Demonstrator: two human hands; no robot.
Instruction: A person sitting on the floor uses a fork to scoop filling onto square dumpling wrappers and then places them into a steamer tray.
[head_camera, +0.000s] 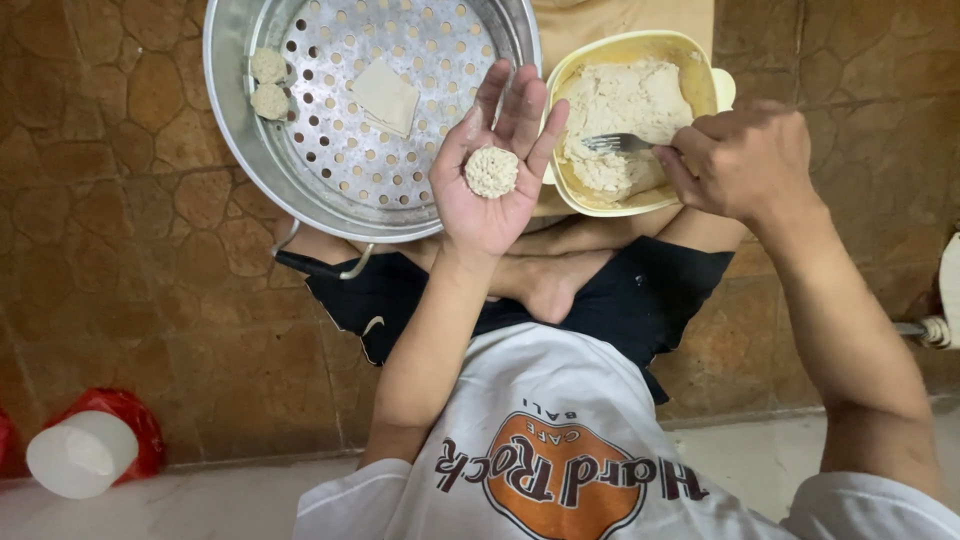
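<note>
My left hand lies palm up with fingers spread, and a small round filled dumpling rests on the palm. My right hand grips a metal fork whose tines dig into pale minced filling inside a yellow bowl. To the left stands a perforated metal steamer tray. Two finished dumplings sit at its left edge. A square dough wrapper lies in its middle.
I sit cross-legged on a brown stone-patterned floor, with the steamer and bowl over my legs. A white roll beside a red plastic bag lies at the lower left. A white object shows at the right edge.
</note>
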